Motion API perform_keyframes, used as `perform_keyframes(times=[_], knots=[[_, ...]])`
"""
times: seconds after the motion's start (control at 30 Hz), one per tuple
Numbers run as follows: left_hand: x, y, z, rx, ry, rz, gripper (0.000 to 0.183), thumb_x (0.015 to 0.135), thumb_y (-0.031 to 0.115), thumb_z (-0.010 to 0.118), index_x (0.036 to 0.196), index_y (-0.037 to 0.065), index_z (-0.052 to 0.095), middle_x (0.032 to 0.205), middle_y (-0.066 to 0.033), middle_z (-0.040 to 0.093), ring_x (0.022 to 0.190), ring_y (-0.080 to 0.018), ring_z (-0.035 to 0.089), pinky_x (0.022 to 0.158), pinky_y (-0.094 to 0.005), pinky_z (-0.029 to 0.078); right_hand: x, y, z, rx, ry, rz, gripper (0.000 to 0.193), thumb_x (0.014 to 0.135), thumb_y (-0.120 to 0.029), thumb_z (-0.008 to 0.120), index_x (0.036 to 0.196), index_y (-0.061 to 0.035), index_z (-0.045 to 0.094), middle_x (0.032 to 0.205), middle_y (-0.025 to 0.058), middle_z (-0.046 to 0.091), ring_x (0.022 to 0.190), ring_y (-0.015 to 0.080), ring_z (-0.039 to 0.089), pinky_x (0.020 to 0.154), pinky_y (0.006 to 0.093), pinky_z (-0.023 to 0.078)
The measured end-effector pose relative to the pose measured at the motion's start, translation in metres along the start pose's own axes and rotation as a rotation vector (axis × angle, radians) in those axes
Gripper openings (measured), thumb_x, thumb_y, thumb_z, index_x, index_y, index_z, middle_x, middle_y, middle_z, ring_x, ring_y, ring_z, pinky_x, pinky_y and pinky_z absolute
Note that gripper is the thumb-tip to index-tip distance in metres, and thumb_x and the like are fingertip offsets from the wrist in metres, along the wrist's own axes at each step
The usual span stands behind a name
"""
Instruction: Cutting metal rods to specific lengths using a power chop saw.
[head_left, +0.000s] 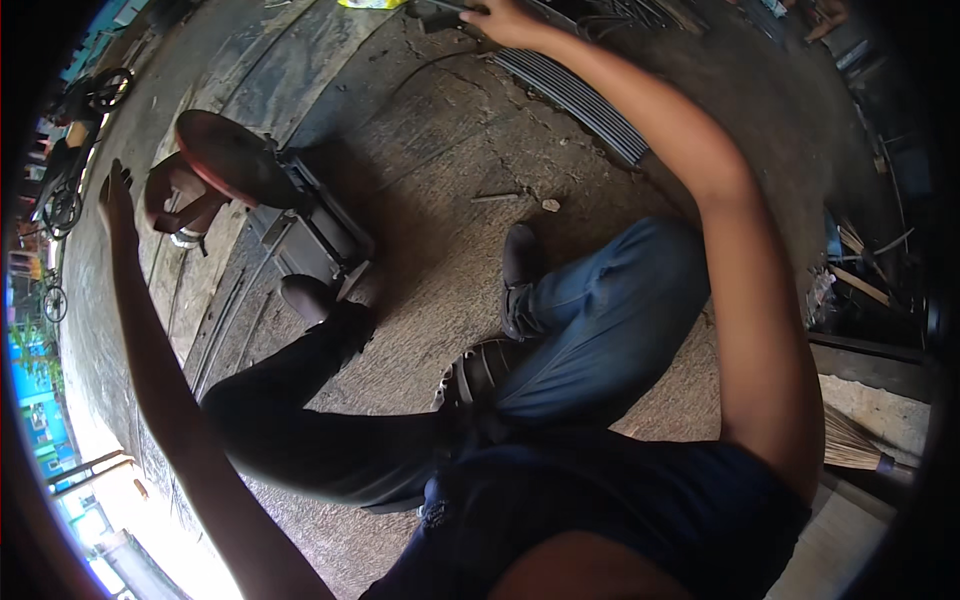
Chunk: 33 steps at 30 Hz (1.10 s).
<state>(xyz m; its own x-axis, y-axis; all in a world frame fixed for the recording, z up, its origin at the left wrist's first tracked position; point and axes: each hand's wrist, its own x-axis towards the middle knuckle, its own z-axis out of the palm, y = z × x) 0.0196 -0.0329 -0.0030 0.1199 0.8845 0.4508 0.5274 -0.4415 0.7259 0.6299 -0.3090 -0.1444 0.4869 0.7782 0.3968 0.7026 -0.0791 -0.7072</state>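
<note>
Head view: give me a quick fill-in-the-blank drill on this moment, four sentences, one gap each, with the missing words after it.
1. The hand nearer the chop saw is the person's ____ one.
2. The right hand is at the ____ edge of the picture.
3. The jeans on the person's right leg are ____ in colour.
4. The straw broom lies near the ____ edge of the picture.

Missing words: left; top; blue; right.

Lower-left glare, dim right, bent edges
</note>
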Motion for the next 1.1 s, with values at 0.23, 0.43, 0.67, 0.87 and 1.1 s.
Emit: perform_keyframes(times=[0.23, 0.43, 0.67, 0.87, 1.1], knots=[[0.013, -0.058, 0.019, 0.621, -0.292, 0.280, 0.054, 0.096, 0.050, 0.037, 0.098, 0.002, 0.062, 0.069, -0.0118, 0.054, 0.064, -0.0230, 0.053, 0.061, -0.0404, 0.043, -0.060, 0.140, -0.080, -0.434, -0.087, 0.065, 0.032, 0.088, -0.027, 0.064, 0.110, -0.0048, 0.066, 0.106, 0.0157, 0.067, 0.100, 0.0300, 0.063, 0.087, 0.0392, 0.048], [-0.032, 0.027, 0.038, 0.372, -0.482, -0.518, 0.053, 0.092, 0.063, 0.039, 0.116, 0.022, 0.062, 0.060, 0.0095, 0.034, 0.056, -0.0039, 0.033, 0.053, -0.0312, 0.031, -0.084, 0.242, -0.080, -0.508, -0.117, 0.316, 0.030, 0.089, -0.024, 0.062, 0.113, -0.0057, 0.065, 0.112, 0.0171, 0.064, 0.106, 0.0329, 0.060, 0.090, 0.0415, 0.048], [-0.025, 0.003, 0.024, 0.461, -0.296, -0.662, 0.077, 0.085, 0.073, 0.039, 0.136, 0.015, 0.045, 0.117, -0.0077, 0.054, 0.109, -0.0237, 0.051, 0.091, -0.0437, 0.037, -0.072, 0.333, -0.061, -0.646, -0.095, 0.500, 0.028, 0.091, -0.021, 0.058, 0.114, -0.0068, 0.064, 0.113, 0.0193, 0.062, 0.107, 0.0374, 0.058, 0.091, 0.0443, 0.047], [-0.013, -0.013, -0.006, 0.442, -0.288, -0.753, 0.074, 0.084, 0.069, 0.046, 0.138, 0.018, 0.041, 0.127, -0.0055, 0.053, 0.117, -0.0253, 0.050, 0.095, -0.0433, 0.035, -0.059, 0.391, -0.052, -0.656, -0.096, 0.521, 0.026, 0.090, -0.020, 0.059, 0.112, -0.0066, 0.065, 0.111, 0.0207, 0.063, 0.107, 0.0378, 0.058, 0.091, 0.0453, 0.046], [-0.009, -0.020, -0.007, 0.434, -0.237, -0.810, 0.070, 0.086, 0.066, 0.046, 0.137, 0.019, 0.042, 0.126, -0.0038, 0.054, 0.116, -0.0243, 0.051, 0.095, -0.0427, 0.034, -0.044, 0.420, -0.042, -0.650, -0.141, 0.519, 0.024, 0.088, -0.016, 0.056, 0.108, -0.0074, 0.066, 0.111, 0.0220, 0.062, 0.109, 0.0376, 0.057, 0.092, 0.0452, 0.046]])
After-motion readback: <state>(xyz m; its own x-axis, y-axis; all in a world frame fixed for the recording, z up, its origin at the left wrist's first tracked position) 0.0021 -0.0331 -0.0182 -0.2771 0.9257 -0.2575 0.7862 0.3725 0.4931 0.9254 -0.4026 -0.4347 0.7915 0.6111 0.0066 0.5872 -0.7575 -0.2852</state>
